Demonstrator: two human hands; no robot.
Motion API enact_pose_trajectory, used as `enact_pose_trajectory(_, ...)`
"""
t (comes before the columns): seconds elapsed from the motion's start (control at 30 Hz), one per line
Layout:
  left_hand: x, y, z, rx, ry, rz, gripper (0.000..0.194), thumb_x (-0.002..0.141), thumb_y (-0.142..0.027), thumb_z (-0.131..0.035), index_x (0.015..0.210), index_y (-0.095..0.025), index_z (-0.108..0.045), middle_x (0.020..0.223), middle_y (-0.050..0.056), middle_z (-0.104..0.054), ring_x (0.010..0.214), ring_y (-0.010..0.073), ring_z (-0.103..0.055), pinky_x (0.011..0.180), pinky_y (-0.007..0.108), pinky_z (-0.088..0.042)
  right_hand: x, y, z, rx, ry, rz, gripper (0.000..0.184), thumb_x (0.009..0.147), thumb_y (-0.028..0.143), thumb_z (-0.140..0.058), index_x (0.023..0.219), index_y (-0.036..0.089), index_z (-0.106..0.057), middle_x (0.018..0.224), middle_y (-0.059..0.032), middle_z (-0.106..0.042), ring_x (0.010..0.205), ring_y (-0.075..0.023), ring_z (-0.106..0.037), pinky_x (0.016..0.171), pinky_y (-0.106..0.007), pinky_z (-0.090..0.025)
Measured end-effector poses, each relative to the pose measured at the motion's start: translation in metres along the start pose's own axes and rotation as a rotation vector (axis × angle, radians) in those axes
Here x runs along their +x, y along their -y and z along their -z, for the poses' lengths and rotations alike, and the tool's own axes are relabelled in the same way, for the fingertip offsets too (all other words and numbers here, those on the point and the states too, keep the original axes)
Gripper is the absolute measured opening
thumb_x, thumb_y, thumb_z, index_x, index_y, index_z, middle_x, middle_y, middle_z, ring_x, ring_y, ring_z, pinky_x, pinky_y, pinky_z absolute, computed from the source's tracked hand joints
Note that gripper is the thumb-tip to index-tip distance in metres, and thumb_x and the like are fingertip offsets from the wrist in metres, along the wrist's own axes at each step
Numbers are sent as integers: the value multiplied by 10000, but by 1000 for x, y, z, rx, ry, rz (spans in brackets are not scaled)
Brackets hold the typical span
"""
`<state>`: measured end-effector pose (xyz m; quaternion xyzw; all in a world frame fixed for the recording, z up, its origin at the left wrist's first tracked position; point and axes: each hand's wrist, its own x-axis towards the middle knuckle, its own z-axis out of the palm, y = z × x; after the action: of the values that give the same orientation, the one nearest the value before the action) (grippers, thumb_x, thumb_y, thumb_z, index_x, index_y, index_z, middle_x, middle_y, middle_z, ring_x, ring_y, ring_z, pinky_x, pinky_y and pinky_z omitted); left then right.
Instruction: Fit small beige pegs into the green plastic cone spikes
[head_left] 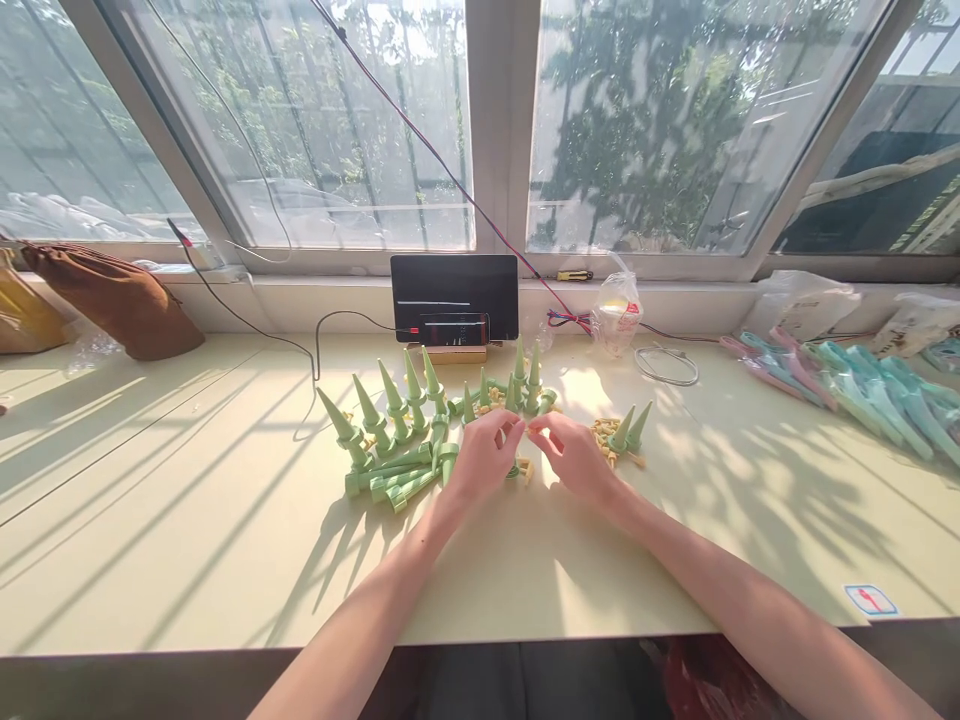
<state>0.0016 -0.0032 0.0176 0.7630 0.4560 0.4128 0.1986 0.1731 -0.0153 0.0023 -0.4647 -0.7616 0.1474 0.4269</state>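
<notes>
My left hand (489, 450) and my right hand (574, 452) meet above the table, thumbs and forefingers pinched close together. Whatever sits between the fingertips is too small to make out. Just below them lie a small yellow piece (527, 470) and a green part partly hidden by my left hand. Left of my hands stand several green pointed cones (394, 398) on ringed bases, with green ribbed tubes (405, 486) lying in front. More green cones (533, 378) rise behind my fingers. Off to the right, two green cones (630, 430) stand by a small heap of yellow pieces (604, 430).
A dark tablet (454, 285) leans at the back with a phone (454, 329) before it. Nearby are a tied plastic bag (617, 310), a coiled cable (666, 366) and a screwdriver (574, 275). Pink and teal items (862, 395) lie right; a brown pouch (124, 300) left.
</notes>
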Motion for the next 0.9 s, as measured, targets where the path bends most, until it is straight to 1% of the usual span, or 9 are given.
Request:
enact_pose_trajectory(0.13,-1,3,-1,-9,34,-19,235,953,-285,-465,790,-188,-604,711,-15,-558,539,97,-388,556,240,-333,-2,2,-1,95,-10,-65,176,961,302,-510,941,202,-653,845,-16,-670,568,-119,-511,592,-269,-439)
enact_pose_trajectory(0.33,-3,3,-1,-26,69,10,262,965,-279,-433,773,-184,-585,688,-8,-523,579,114,-414,568,245,-328,-4,2,-4,235,24,-156,204,953,356,-515,965,201,-647,865,-16,-682,515,-98,-518,570,-271,-458)
enact_pose_trajectory(0.5,-3,3,-2,-22,79,18,271,968,-270,-429,766,-180,-585,693,-5,-536,617,124,-449,597,250,-341,-3,-1,-5,253,41,-164,204,931,351,-542,958,187,-659,760,-16,-666,506,-105,-517,557,-271,-457)
enact_pose_trajectory(0.63,-3,4,-2,4,83,20,279,972,-273,-427,758,-180,-580,683,-10,-532,622,125,-450,600,249,-339,-3,-3,-5,252,45,-150,213,935,342,-520,938,186,-666,820,-35,-670,519,-106,-528,544,-266,-457)
enact_pose_trajectory(0.8,-3,6,-2,23,71,25,286,968,-297,-440,726,-184,-543,653,-22,-494,594,119,-413,579,245,-317,-2,1,-3,315,79,-172,200,935,318,-504,912,187,-654,782,-17,-652,484,-99,-531,534,-257,-459)
enact_pose_trajectory(0.9,-1,8,-1,41,34,27,308,962,-320,-444,691,-186,-503,609,-33,-442,564,115,-372,563,247,-297,-1,0,-2,352,44,-182,182,920,315,-512,893,181,-632,823,-31,-655,495,-108,-553,513,-256,-455)
